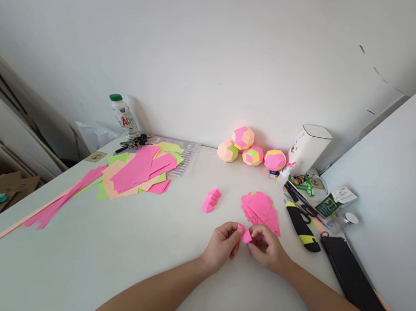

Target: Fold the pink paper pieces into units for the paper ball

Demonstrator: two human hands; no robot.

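Observation:
Both of my hands meet low in the middle of the white table (90,262), pinching one small folded pink paper piece (245,234) between them. My left hand (224,245) grips its left side with closed fingertips. My right hand (267,248) holds its right side, fingers curled. Just beyond my right hand lies a pile of pink paper squares (260,210). A short row of folded pink units (210,200) sits a little further back on the table.
Loose pink, green and peach sheets (138,173) spread at the back left, with keys (131,144) and a bottle (124,116) behind. Several paper balls (243,137) rest by the wall. A box cutter (302,226), pens, a dark phone (350,275) and a white device (307,147) crowd the right.

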